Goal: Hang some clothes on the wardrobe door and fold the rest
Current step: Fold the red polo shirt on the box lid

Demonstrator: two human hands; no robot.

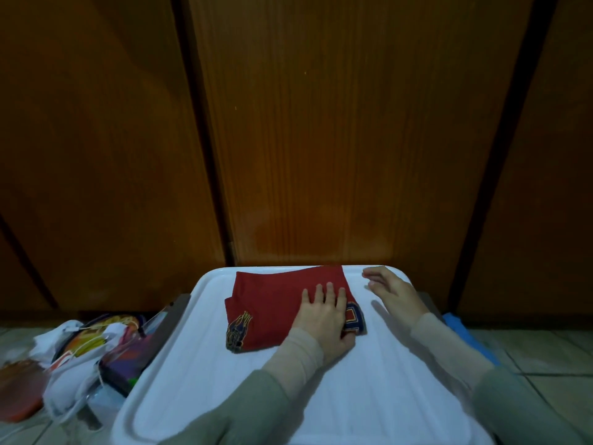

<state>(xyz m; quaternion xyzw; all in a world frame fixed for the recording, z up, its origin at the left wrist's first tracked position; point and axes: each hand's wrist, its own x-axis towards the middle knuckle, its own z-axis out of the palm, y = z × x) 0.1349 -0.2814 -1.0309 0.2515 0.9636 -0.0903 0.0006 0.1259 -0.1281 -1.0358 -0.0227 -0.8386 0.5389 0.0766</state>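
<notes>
Pressed flat under the left hand [324, 313]: a folded dark red cloth garment with a navy-and-gold printed emblem [272, 303], lying on the far half of a white ribbed plastic lid serving as the bench [250, 396]. Long axis of the fold running left to right, roughly parallel to the brown wooden wardrobe doors [337, 139] just beyond the lid's far edge. Left fingers [321, 292] straight and spread, palm down on the right-hand part of the garment, thumb tucked at the near edge beside a navy patch with a block letter; pressing, not gripping. Right hand [390, 289] clear of the cloth, hovering just beside its right end above the lid's far right corner, fingers loosely extended and holding nothing.

Key relation: garment's free left end lying away from both hands, right end directly between them, so the left hand already on it and the right hand nearest the open right edge. Probably smoothing or finishing a fold; any further fold likely across the long axis.

Fabric looking soft and thin, layered in several plies, lower left corner showing the emblem, edges slightly uneven.

Off the lid's left side, a heap of white plastic bags with colourful contents [83, 358] on the tiled floor; a blue item [462, 329] at the right.
</notes>
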